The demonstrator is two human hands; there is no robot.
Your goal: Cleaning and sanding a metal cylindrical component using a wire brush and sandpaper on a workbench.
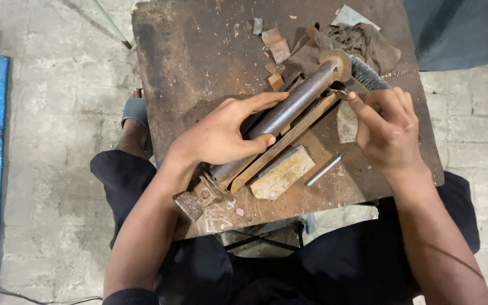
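Forearms reach over a rusty table (199, 45). Left hand (221, 135) wraps loosely around the rod (289, 107), pinning it diagonally across the tabletop. Right hand (388, 127) pinches a small tool at the rod's flanged end (tip hidden). Rod remains rusty; progress unclear.

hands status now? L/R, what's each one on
Left hand: fingers wrapped over the rusty metal cylinder, pinning it on the metal table.
Right hand: fingers closed on a small metal piece at the cylinder's far end.
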